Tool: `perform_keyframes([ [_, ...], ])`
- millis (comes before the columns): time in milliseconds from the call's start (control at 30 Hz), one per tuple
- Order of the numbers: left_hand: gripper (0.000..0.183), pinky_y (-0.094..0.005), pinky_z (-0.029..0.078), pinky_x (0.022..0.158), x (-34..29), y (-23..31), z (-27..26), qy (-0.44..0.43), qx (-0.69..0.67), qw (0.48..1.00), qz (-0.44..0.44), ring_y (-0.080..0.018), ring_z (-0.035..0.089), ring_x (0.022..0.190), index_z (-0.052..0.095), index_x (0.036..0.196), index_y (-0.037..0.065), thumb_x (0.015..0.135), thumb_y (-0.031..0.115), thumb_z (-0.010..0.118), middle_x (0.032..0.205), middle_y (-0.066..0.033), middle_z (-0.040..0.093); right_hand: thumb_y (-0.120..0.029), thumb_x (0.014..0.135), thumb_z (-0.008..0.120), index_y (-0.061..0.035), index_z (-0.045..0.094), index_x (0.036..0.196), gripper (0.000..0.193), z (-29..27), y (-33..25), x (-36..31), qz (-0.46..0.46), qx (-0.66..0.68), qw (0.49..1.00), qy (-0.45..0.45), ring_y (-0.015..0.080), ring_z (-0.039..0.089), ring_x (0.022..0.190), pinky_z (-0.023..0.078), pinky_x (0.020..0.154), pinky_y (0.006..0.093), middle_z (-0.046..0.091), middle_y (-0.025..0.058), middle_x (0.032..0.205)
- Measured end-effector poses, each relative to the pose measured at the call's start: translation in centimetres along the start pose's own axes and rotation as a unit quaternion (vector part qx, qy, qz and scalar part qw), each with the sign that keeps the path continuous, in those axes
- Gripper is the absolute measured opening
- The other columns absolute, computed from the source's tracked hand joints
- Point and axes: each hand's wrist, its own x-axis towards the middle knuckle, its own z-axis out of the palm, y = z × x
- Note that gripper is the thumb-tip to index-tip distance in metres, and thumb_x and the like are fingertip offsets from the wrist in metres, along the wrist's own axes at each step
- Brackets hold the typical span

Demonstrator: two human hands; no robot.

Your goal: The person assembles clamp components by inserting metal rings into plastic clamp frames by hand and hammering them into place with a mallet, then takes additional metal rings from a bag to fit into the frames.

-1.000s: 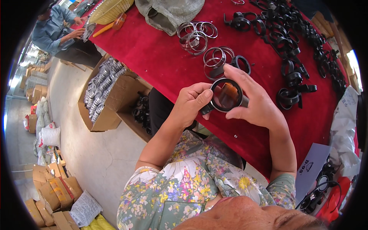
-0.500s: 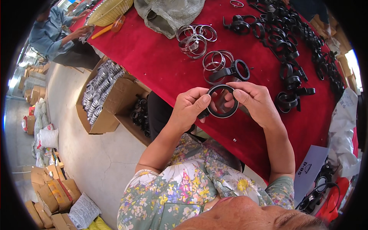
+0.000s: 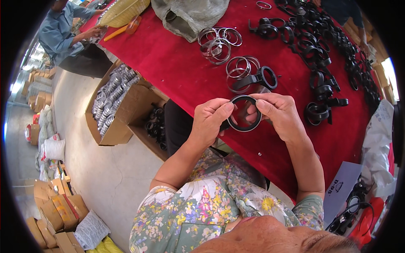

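Observation:
Both my hands hold a black ring (image 3: 244, 129) upright over the near edge of the red-covered table. My left hand (image 3: 209, 120) pinches its left side between thumb and fingers. On the opposite side my right hand (image 3: 280, 113) grips the rim, the thumb in front and fingertips showing through the opening. Just beyond the hands lies another black ring with a broad band (image 3: 249, 79), beside several thin metal rings (image 3: 240, 69). Farther back sits a second cluster of metal rings (image 3: 220, 49).
Black ring clamps (image 3: 322, 90) spread across the table's right side. A grey sack (image 3: 190, 19), an orange-handled mallet (image 3: 122, 30) and a yellow basket (image 3: 122, 12) lie toward the back. Left of the table stands a carton (image 3: 122, 114) of metal parts. Another person (image 3: 57, 36) sits at the far left.
The view has shifted slightly, so the table things sit a little farther right. My two hands keep the same hold on the black ring.

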Motion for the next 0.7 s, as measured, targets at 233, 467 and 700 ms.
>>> perform_keyframes([
  [233, 0.031, -0.0190, 0.040, 0.045, -0.7, 1.3, -2.2, 0.026, 0.058, 0.998, -0.026, -0.0035, 0.051, 0.056, 0.064, 0.110, 0.000, 0.101, 0.029, 0.059, 0.079, 0.0003, 0.063, -0.012, 0.096, 0.063, 0.0020, 0.061, 0.127, 0.034, 0.8, -0.5, -0.2, -0.040, -0.181, 0.982, 0.029, 0.0163, 0.069, 0.089, 0.056, 0.078, 0.0292, 0.071, 0.0111, 0.101],
  [467, 0.071, -0.0281, 0.049, 0.092, -4.2, 0.7, -8.5, 0.004, 0.124, 0.992, 0.026, -0.0127, 0.059, 0.104, 0.042, 0.141, -0.003, 0.082, 0.014, 0.077, 0.117, -0.0057, 0.057, -0.008, 0.082, 0.073, 0.0022, 0.056, 0.125, 0.048, -1.9, -0.7, -3.8, -0.135, -0.517, 0.844, 0.054, 0.0338, 0.063, 0.101, 0.051, 0.086, 0.0391, 0.062, 0.0180, 0.114],
  [700, 0.075, -0.0321, 0.045, 0.102, -4.7, -4.4, -7.9, 0.064, 0.098, 0.991, 0.070, -0.0165, 0.056, 0.116, 0.039, 0.138, -0.001, 0.078, 0.010, 0.083, 0.123, -0.0093, 0.057, -0.010, 0.081, 0.073, 0.0005, 0.056, 0.126, 0.049, -3.6, 1.4, -5.4, -0.025, -0.607, 0.793, 0.044, 0.0333, 0.061, 0.098, 0.048, 0.086, 0.0402, 0.062, 0.0165, 0.107],
])
